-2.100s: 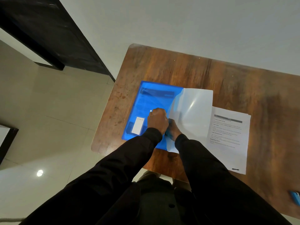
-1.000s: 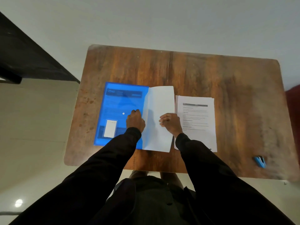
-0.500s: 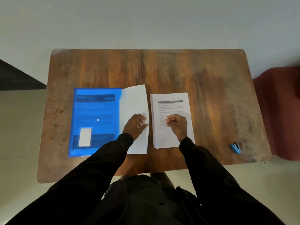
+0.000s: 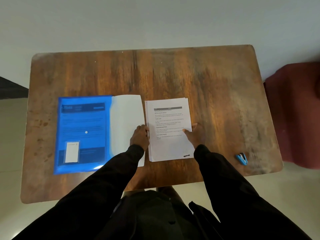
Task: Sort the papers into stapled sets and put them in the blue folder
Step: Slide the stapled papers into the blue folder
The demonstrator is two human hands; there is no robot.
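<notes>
Now both hands leaving blue folder, moving onto paper stack: left hand gripping its left edge, right hand pinching right edge; insertion looking imminent.

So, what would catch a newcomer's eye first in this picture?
The bright blue folder on the left of the wooden table, with a blank white sheet at its right side. Next, the printed paper stack in the middle, gripped at its side edges by the left hand and right hand. A small blue stapler lies near the table's right edge.
</notes>
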